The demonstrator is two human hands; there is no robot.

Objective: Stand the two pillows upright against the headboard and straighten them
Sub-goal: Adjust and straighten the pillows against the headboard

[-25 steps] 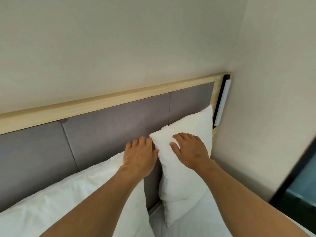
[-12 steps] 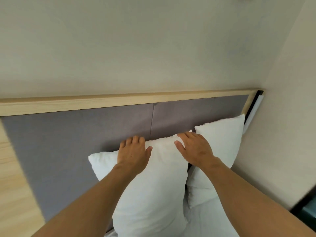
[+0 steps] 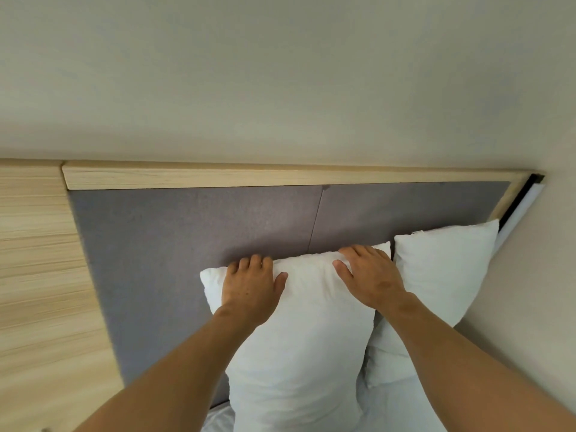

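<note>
While both of your hands lie on the top edge of the left pillow (image 3: 296, 338), treat it as what it looks to be: light, soft and loosely filled, so it will sag or fold wherever you press. Handle it by the top corners or the upper seam instead of pushing into the middle, and it should keep its shape.

Your left hand (image 3: 252, 288) rests flat near the pillow's upper left corner, fingers curled over the top edge toward the grey padded headboard (image 3: 187, 232), thumb spread on the front face. Your right hand (image 3: 369, 275) sits flat near the upper right corner in the same way, fingers over the edge, thumb out. Neither hand is clenched; whether the hidden fingertips pinch the fabric cannot be told.

That pillow stands upright against the headboard, directly under your palms, its base on the white bedding (image 3: 402, 410). The right pillow (image 3: 442, 275) leans just beside it, nearer the corner wall, tilted slightly, its lower part tucked behind the left one
</note>
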